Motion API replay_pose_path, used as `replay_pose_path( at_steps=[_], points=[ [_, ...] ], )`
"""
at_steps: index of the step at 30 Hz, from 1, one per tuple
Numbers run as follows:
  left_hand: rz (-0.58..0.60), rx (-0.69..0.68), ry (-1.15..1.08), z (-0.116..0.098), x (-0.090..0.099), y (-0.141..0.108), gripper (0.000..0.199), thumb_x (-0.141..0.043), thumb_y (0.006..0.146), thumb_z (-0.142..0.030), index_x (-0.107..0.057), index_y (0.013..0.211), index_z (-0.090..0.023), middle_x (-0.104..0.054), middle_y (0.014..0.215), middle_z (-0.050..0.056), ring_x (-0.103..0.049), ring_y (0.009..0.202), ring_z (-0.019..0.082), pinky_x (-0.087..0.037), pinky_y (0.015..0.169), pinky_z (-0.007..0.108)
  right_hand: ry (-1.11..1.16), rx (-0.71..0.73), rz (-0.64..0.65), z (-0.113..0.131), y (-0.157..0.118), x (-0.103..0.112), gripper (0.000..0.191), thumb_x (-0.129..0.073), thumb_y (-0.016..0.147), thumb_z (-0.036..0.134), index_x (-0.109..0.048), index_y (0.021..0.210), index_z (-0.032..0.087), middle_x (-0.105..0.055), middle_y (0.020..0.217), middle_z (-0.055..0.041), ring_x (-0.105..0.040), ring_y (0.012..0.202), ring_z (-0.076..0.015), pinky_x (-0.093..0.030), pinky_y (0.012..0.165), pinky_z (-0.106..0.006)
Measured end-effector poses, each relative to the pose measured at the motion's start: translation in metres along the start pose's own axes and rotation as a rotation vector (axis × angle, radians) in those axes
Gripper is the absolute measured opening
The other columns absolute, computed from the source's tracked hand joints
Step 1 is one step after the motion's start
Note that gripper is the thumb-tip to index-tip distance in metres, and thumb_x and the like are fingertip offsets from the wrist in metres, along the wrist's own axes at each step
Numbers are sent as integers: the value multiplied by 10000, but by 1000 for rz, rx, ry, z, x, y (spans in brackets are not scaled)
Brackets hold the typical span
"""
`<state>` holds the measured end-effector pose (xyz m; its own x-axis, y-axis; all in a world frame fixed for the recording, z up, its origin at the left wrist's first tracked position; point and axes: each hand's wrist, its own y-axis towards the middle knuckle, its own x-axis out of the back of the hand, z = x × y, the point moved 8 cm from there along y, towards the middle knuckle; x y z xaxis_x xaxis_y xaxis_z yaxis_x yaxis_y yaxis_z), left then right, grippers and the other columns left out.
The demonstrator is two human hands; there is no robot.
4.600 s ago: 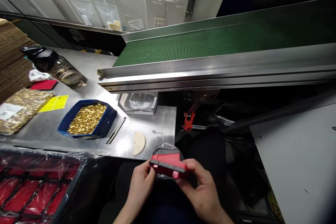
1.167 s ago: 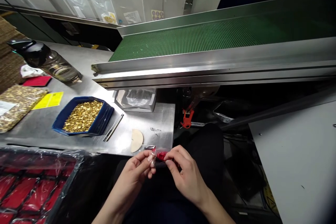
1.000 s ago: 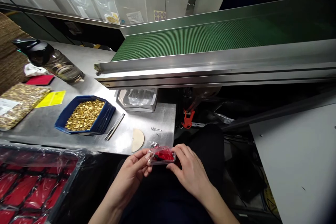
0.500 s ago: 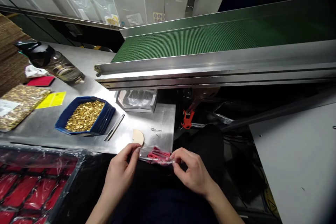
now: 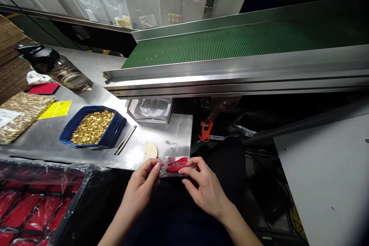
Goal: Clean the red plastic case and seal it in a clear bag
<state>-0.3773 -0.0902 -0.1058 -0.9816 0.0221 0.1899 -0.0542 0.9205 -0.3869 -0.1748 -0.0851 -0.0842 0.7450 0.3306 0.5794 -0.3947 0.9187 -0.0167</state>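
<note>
A small clear plastic bag [image 5: 163, 170] with red plastic parts [image 5: 176, 164] inside is held above my lap, just off the table's front edge. My left hand [image 5: 144, 180] pinches the left end of the bag between thumb and fingers. At the other end my right hand [image 5: 203, 182] has its fingers on the bag over the red parts, with its thumb lower and a little apart. Just behind the bag, a pale rounded flat piece [image 5: 150, 150] lies on the metal table [image 5: 181, 130]. Small thin metal pieces [image 5: 171, 143] lie to its right.
A blue bin [image 5: 65, 134] of gold-coloured bits stands on the left, beside a pen-like tool [image 5: 125, 140]. A plastic-lined crate [image 5: 83, 188] holds red bagged items. Behind runs a green conveyor [image 5: 201, 46], with a grey tray [image 5: 165, 119] beneath its edge and a bottle [image 5: 66, 73] left.
The bag has turned so the red parts show flatter and have risen slightly. My left hand has shifted right, and my right hand's fingers have moved left over the bag.
</note>
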Motion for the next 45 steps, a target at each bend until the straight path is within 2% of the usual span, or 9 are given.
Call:
replay_pose_path(
  at_steps=[8, 14, 21, 25, 29, 35, 38, 41, 45],
  points=[
    [-42, -34, 38, -2, 6, -1, 358, -593, 957, -552, -658, 1021, -207, -531, 688, -34, -494, 672, 175, -382, 650, 276, -303, 15, -26, 1, 11, 3, 316, -692, 933, 186, -627, 1223, 295, -611, 1144, -44, -600, 999, -237, -525, 904, -411],
    [-95, -51, 121, 6, 18, 0, 358, -577, 965, -569, -651, 1030, -225, -574, 732, -23, -529, 715, 196, -398, 686, 300, -142, -19, -138, -7, 13, 14, 117, -651, 957, 150, -585, 904, 231, -662, 1115, -18, -643, 1005, -200, -495, 876, -333],
    [-187, -159, 271, 0, 27, 1, 259, -578, 986, -497, -650, 962, -249, -644, 921, 4, -596, 852, 214, -430, 765, 313, -3, -126, -116, -16, 11, 9, 37, -607, 991, 208, -615, 975, 240, -637, 899, 6, -616, 826, -175, -460, 766, -284],
    [-56, -302, 225, -10, 16, 3, 152, -566, 1019, -390, -639, 971, -265, -635, 1144, 26, -607, 1104, 220, -447, 935, 304, -39, -136, -96, -15, 16, 7, 216, -526, 1028, 242, -669, 1186, 277, -658, 973, -19, -627, 868, -188, -457, 769, -278],
    [153, -385, 204, -6, -9, 4, 266, -682, 962, -314, -612, 1218, -321, -575, 1423, 38, -520, 1347, 246, -391, 1132, 356, 116, -243, -81, -23, 22, -1, 196, -536, 1016, 298, -726, 998, 251, -718, 951, -22, -654, 828, -184, -454, 748, -270],
    [69, -399, 238, 5, -27, 14, 139, -555, 1002, -211, -664, 1058, -277, -694, 1088, 29, -631, 1082, 228, -471, 969, 358, 265, -318, -26, -29, 26, -10, 242, -541, 1007, 368, -719, 939, 219, -727, 828, -3, -654, 721, -155, -482, 672, -236],
    [69, -366, 238, 3, -30, 16, 106, -586, 987, -226, -679, 1022, -262, -697, 1020, 26, -629, 1006, 233, -470, 900, 354, 316, -318, 46, -25, 25, -12, 184, -628, 950, 344, -709, 1075, 237, -684, 832, 18, -623, 721, -145, -482, 673, -226],
    [129, -334, 217, -2, -35, 17, 96, -627, 960, -218, -699, 1008, -259, -699, 977, 17, -637, 954, 224, -479, 860, 337, 271, -292, 166, -16, 25, -15, 371, -690, 900, 307, -665, 1271, 297, -635, 809, 44, -592, 711, -140, -450, 674, -229],
    [192, -287, 151, -3, -37, 20, 103, -659, 960, -266, -647, 1062, -256, -682, 941, 5, -642, 858, 198, -511, 771, 301, 222, -279, 242, -11, 28, -17, 114, -675, 911, 327, -755, 960, 261, -664, 787, 25, -565, 709, -143, -377, 644, -242]
  ],
)
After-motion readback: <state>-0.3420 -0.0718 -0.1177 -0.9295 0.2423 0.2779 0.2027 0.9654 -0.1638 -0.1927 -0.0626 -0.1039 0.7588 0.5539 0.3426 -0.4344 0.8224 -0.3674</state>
